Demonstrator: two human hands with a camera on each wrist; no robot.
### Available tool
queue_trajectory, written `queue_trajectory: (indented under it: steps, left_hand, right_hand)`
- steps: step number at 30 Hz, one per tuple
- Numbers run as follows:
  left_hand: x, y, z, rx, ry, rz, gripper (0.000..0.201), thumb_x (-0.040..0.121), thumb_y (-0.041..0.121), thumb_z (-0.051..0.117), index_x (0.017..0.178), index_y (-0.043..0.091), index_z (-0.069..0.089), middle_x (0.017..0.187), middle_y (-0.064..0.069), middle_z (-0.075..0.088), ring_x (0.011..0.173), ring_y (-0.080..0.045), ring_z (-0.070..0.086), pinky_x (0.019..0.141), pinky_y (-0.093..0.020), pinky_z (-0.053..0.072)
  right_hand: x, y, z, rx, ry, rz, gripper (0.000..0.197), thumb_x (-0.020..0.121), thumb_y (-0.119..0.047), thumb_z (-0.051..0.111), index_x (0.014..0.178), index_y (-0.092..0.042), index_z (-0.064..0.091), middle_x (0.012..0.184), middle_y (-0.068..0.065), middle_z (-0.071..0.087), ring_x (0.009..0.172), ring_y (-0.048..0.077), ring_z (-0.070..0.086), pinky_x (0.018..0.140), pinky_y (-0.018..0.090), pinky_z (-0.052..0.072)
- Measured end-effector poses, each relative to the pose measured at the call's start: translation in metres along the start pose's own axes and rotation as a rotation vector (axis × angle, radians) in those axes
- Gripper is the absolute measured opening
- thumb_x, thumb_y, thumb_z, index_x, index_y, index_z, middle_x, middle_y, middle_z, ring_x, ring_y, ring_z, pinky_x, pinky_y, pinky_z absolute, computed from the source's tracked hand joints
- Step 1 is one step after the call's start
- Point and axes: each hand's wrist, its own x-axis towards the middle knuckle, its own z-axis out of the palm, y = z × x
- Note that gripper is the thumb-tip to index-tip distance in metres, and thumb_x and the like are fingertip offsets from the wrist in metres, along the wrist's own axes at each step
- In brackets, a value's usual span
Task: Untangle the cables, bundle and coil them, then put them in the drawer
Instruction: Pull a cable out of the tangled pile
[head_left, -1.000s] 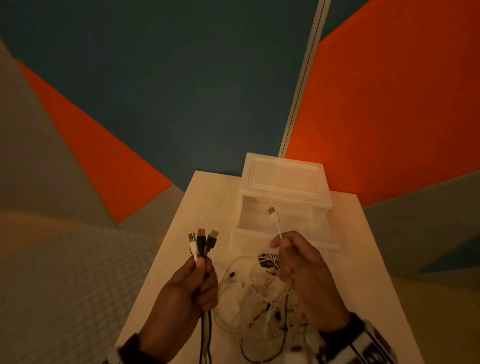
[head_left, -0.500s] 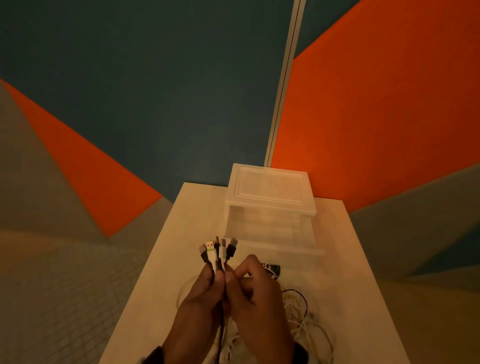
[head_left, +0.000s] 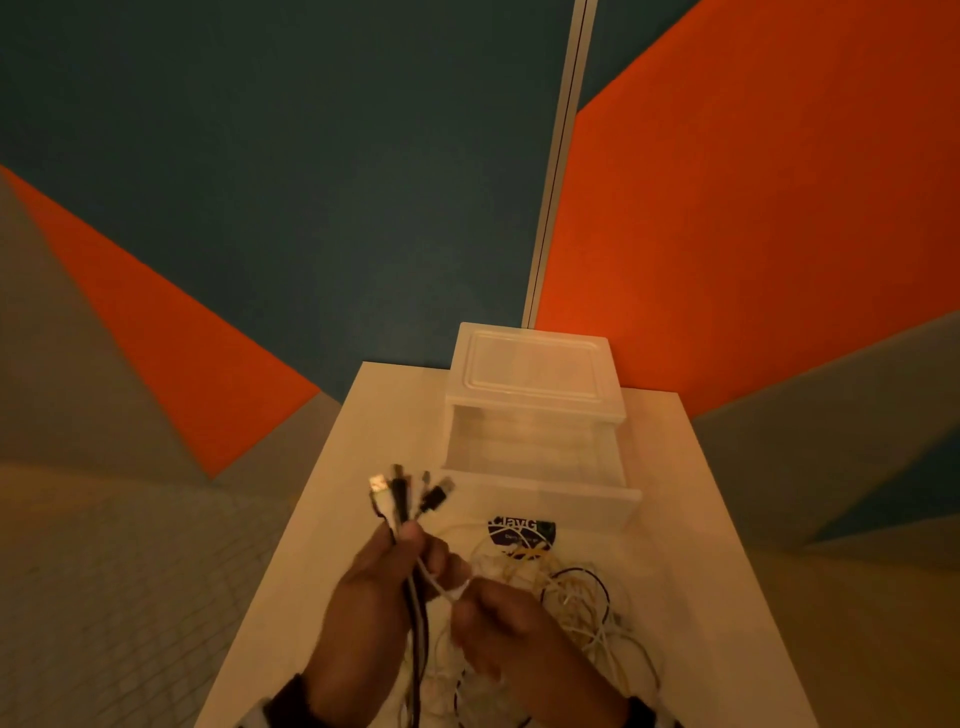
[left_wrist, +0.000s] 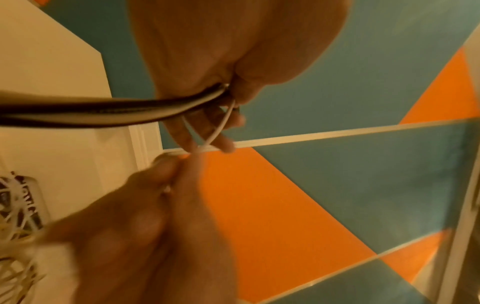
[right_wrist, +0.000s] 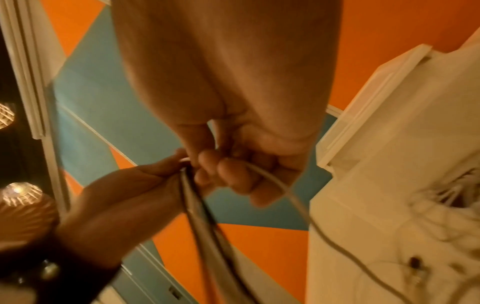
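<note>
My left hand (head_left: 408, 540) grips a bundle of black and white cables (head_left: 415, 623) just below their plugs (head_left: 410, 491), which fan upward in front of the open drawer (head_left: 540, 499). My right hand (head_left: 462, 597) sits close beside it and pinches a thin white cable (head_left: 436, 579) running out of that bundle. In the left wrist view the bundle (left_wrist: 103, 113) passes through my left hand (left_wrist: 228, 96), and the white cable (left_wrist: 221, 127) leads down to my right hand (left_wrist: 182, 162). The rest of the tangled cables (head_left: 582, 608) lies on the table.
The translucent drawer unit (head_left: 535, 374) stands at the table's (head_left: 332, 519) far end against the wall, its drawer pulled out toward me. A dark round label (head_left: 522, 532) lies under the tangle, just in front of the drawer. The table is narrow, with floor on both sides.
My right hand brought its white plug over to the left hand's bundle, then slid back down along the white cable. The left hand keeps the plugs raised.
</note>
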Motion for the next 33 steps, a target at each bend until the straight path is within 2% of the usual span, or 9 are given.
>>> queue_trajectory:
  steps: [4, 8, 11, 14, 18, 22, 24, 27, 33]
  left_hand:
    - [0.006, 0.029, -0.021, -0.126, -0.118, 0.100, 0.025, 0.094, 0.024, 0.052, 0.074, 0.014, 0.041, 0.065, 0.000, 0.028, 0.047, -0.010, 0.025, 0.047, -0.026, 0.039]
    - [0.008, 0.047, -0.040, -0.161, -0.215, 0.097, 0.045, 0.072, 0.038, 0.080, 0.072, 0.016, 0.041, 0.063, 0.003, 0.028, 0.046, -0.006, 0.023, 0.040, -0.021, 0.030]
    - [0.010, 0.038, -0.034, -0.090, -0.110, -0.018, 0.049, 0.060, 0.035, 0.086, 0.068, 0.013, 0.043, 0.055, 0.001, 0.032, 0.037, -0.006, 0.024, 0.035, -0.018, 0.026]
    - [0.007, 0.015, -0.028, 0.306, -0.050, -0.067, 0.033, 0.091, 0.029, 0.060, 0.071, 0.004, 0.062, 0.048, -0.007, 0.036, 0.035, -0.012, 0.026, 0.038, -0.018, 0.024]
    - [-0.003, 0.000, -0.017, 0.337, -0.093, -0.087, 0.035, 0.092, 0.029, 0.049, 0.103, 0.009, 0.075, 0.047, -0.010, 0.040, 0.036, -0.015, 0.025, 0.041, -0.023, 0.019]
    - [-0.005, 0.003, -0.010, 0.217, -0.135, -0.021, 0.025, 0.088, 0.028, 0.062, 0.090, 0.004, 0.069, 0.064, -0.016, 0.047, 0.040, -0.013, 0.023, 0.043, -0.024, 0.017]
    - [-0.006, 0.006, -0.009, 0.203, -0.123, -0.007, 0.032, 0.081, 0.032, 0.062, 0.080, 0.002, 0.054, 0.055, -0.007, 0.040, 0.038, -0.011, 0.024, 0.040, -0.021, 0.021]
    - [-0.006, 0.028, -0.018, 0.033, -0.117, 0.110, 0.021, 0.080, 0.030, 0.060, 0.075, 0.011, 0.054, 0.064, -0.004, 0.037, 0.041, -0.007, 0.024, 0.038, -0.019, 0.022]
    - [-0.009, 0.066, -0.031, -0.071, -0.253, 0.284, 0.033, 0.078, 0.037, 0.074, 0.084, 0.014, 0.051, 0.071, 0.002, 0.037, 0.050, -0.006, 0.026, 0.042, -0.019, 0.027]
  right_hand:
    - [-0.009, 0.058, -0.022, 0.002, -0.026, 0.132, 0.044, 0.093, -0.046, 0.055, 0.084, -0.004, 0.062, 0.068, 0.001, 0.053, 0.065, 0.014, 0.049, 0.073, 0.032, 0.043]
    - [-0.004, 0.110, -0.055, -0.091, 0.129, 0.300, 0.033, 0.097, -0.029, 0.053, 0.068, -0.017, 0.063, 0.064, -0.008, 0.057, 0.074, 0.016, 0.051, 0.070, 0.025, 0.047]
    - [0.010, 0.103, -0.057, -0.148, 0.223, 0.226, 0.038, 0.093, -0.029, 0.044, 0.057, -0.030, 0.057, 0.064, -0.003, 0.051, 0.068, 0.016, 0.050, 0.078, 0.045, 0.045]
    - [0.022, 0.045, -0.037, -0.224, 0.404, 0.015, 0.040, 0.097, -0.026, 0.047, 0.059, -0.024, 0.056, 0.056, 0.009, 0.055, 0.057, 0.017, 0.056, 0.068, 0.033, 0.047]
    - [0.003, -0.020, 0.002, -0.306, 0.271, -0.249, 0.027, 0.092, -0.041, 0.048, 0.067, -0.031, 0.053, 0.057, 0.003, 0.050, 0.053, 0.003, 0.045, 0.054, 0.024, 0.035]
    - [-0.008, -0.017, 0.018, -0.283, 0.132, -0.216, 0.023, 0.096, -0.035, 0.048, 0.075, -0.028, 0.054, 0.060, -0.008, 0.055, 0.058, -0.001, 0.049, 0.059, 0.015, 0.034]
    - [-0.009, 0.004, 0.007, -0.300, 0.069, -0.155, 0.026, 0.097, -0.034, 0.041, 0.075, -0.030, 0.054, 0.064, -0.011, 0.056, 0.062, -0.001, 0.051, 0.062, 0.014, 0.037]
    - [-0.011, 0.062, -0.022, -0.498, -0.046, 0.047, 0.025, 0.097, -0.019, 0.039, 0.081, -0.033, 0.053, 0.077, -0.009, 0.053, 0.072, -0.006, 0.046, 0.075, 0.021, 0.043]
    - [0.001, 0.143, -0.060, -0.514, 0.083, 0.146, 0.032, 0.098, -0.040, 0.030, 0.075, -0.046, 0.051, 0.078, -0.007, 0.051, 0.074, 0.007, 0.048, 0.079, 0.030, 0.038]
